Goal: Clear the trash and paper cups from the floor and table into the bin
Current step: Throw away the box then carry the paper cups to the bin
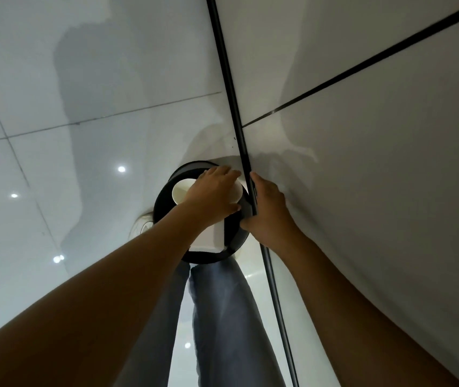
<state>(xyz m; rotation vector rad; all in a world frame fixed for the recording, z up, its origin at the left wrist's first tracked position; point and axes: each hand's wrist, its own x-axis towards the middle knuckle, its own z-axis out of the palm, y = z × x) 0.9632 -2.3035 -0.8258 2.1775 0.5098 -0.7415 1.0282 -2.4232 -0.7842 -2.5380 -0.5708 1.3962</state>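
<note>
Left hand (214, 195) wraps 1 paper cup (186, 191) over bin (164, 202): light, crushable, grip mid-wall softly. Right hand (267, 208) probably grips the bin's rim.

One black bin (164, 202); one white paper cup (180, 192) over it; one white box (207, 237) inside; two hands, left hand (213, 195) and right hand (268, 209).
</note>
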